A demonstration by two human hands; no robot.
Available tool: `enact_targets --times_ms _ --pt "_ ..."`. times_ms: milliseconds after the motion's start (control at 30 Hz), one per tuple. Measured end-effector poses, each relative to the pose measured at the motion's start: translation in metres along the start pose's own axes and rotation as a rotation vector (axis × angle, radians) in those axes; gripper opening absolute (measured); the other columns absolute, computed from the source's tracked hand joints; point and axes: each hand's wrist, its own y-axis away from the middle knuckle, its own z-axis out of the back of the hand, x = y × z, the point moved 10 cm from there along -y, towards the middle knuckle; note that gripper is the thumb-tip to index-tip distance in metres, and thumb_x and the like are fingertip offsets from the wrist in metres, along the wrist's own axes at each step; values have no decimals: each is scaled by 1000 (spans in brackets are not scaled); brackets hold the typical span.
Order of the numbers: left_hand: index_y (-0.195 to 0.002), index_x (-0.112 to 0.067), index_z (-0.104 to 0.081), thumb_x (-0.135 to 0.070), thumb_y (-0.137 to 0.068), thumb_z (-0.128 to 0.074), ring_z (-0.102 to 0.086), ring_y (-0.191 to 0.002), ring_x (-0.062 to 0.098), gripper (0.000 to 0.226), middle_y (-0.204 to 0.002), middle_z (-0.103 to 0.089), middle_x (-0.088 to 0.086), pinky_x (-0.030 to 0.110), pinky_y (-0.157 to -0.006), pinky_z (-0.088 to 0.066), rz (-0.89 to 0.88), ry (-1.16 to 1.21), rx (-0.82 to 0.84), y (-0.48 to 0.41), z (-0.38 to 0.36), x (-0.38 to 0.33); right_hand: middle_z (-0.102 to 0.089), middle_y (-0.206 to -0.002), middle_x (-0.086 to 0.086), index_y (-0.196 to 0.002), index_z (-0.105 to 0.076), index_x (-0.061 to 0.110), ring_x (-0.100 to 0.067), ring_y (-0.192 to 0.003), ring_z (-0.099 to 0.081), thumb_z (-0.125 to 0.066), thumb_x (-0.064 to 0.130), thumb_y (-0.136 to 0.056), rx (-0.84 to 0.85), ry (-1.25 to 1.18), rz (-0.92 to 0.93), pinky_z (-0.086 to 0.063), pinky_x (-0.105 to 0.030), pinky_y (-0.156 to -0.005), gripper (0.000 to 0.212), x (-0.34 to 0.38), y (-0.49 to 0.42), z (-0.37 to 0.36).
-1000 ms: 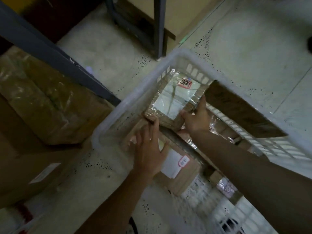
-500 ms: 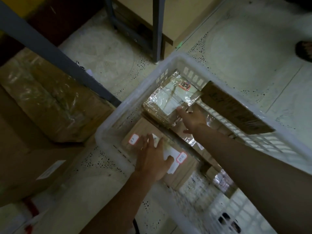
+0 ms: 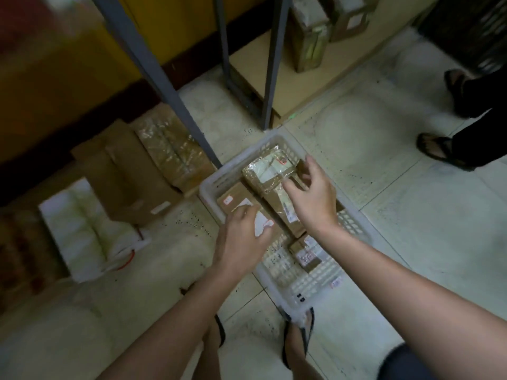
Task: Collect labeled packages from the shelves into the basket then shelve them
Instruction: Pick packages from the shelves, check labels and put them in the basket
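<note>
Packages (image 3: 270, 194) lie packed close together in a white plastic basket (image 3: 312, 283). It stands on the pale tiled floor (image 3: 411, 215), just on the near side of a grey shelf post (image 3: 275, 64). At the far end of the basket sits a taped package (image 3: 263, 171), shiny with clear wrap, with a white label and a small red sticker on top. To its left and a little nearer is a brown box (image 3: 233, 193) with a red-edged sticker and a white label. A long box (image 3: 279, 212) lies beside that one, running toward the near right. A small package (image 3: 306, 253) rests on the basket's bottom at the near end.

The person's left hand (image 3: 241, 239) is down on the brown box, its fingers bent onto the white label; whether they grip anything I cannot tell. The right hand (image 3: 312, 198) hovers over the long box with its fingers spread and loose and its thumb raised. Its fingertips (image 3: 288, 185) are at the near edge of the taped package, and it holds nothing.

To the left, cardboard boxes (image 3: 131, 182) and a white bundle (image 3: 79, 229) lie on the floor by the shelving. More parcels (image 3: 307, 37) stand on a low shelf board (image 3: 301, 83) in the far middle. At the far right, another person's sandalled feet (image 3: 436, 149) stand on the tiles.
</note>
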Motion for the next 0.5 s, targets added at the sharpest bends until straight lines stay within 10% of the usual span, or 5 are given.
enact_targets --times_ms 500 --pt "-123 -22 -52 -36 -84 -53 -49 -114 15 41 -122 -55 -2 28 -93 -37 -161 -72 -460 210 280 -101 -44 -144 -4 -143 -35 13 -18 -130 -43 -63 29 -87 -28 47 577 -37 -35 -108 65 313 208 105"
